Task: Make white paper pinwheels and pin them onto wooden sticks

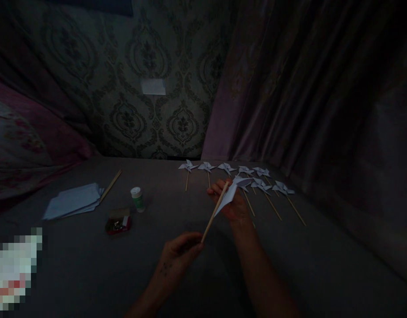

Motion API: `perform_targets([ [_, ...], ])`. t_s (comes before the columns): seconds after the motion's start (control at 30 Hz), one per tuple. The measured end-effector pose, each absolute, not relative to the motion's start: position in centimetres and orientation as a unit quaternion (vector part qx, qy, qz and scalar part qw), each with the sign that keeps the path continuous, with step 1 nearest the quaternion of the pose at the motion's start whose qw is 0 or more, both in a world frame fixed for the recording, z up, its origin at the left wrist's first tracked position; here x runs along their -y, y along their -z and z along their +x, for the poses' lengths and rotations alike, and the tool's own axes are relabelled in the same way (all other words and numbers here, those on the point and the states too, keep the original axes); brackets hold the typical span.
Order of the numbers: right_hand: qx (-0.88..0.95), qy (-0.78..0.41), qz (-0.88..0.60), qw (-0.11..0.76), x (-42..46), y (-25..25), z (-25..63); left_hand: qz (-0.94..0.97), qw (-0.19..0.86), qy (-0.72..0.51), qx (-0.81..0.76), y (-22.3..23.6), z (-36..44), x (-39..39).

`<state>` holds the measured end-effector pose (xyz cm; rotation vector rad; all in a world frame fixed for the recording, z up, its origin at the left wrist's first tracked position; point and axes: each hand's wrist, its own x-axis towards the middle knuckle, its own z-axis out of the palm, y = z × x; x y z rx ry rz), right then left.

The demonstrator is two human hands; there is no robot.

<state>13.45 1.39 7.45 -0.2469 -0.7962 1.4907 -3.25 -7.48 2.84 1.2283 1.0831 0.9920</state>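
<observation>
My left hand [179, 251] pinches the lower end of a thin wooden stick [215, 213] that slants up to the right. My right hand [230, 201] is closed around the stick's top, where a white folded paper pinwheel [231, 194] sits. Just beyond my right hand, a row of several finished paper pinwheels on sticks [260, 182] lies on the grey surface.
A stack of white paper sheets [74, 201] lies at the left with a spare stick [111, 185] beside it. A small green bottle with a white cap [137, 198] and a little red box of pins [118, 222] stand nearby. Patterned wall and curtain behind.
</observation>
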Motion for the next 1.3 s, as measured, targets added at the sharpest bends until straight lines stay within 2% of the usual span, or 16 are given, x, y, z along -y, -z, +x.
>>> perform_targets([
  [1.3,0.376,-0.661,-0.072,0.645,-1.44,-7.4,13.76,0.568,0.565,-0.393,-0.451,-3.48,-3.72,7.55],
])
